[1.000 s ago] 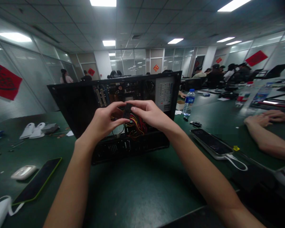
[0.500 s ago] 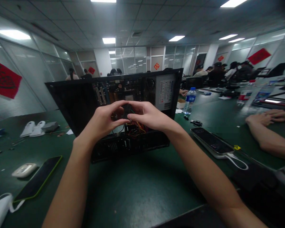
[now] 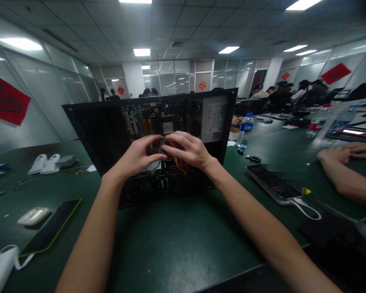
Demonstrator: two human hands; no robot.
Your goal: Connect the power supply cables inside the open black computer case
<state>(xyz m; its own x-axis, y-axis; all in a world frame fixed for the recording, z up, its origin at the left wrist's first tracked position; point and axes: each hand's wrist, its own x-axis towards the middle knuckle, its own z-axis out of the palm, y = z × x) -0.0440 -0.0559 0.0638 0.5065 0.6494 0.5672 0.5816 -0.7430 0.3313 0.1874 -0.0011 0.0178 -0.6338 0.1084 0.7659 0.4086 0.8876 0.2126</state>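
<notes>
An open black computer case (image 3: 100, 134) stands upright on the green table (image 3: 177, 240), its circuit board and fan facing me. My left hand (image 3: 137, 156) and my right hand (image 3: 190, 149) meet in front of the case's inside. Both pinch a small black connector (image 3: 162, 145) between fingertips. A bundle of red, yellow and black wires (image 3: 177, 166) hangs below the connector, partly hidden behind my right hand.
A phone with a green edge (image 3: 50, 230) and a white device (image 3: 33, 215) lie at the left. A phone on a white charger (image 3: 274, 186) lies at the right, near another person's forearms (image 3: 344, 179). A water bottle (image 3: 244, 131) stands behind the case. Other people sit far back.
Both hands have moved slightly lower and farther in toward the case, still holding the connector. The view has shifted a little.
</notes>
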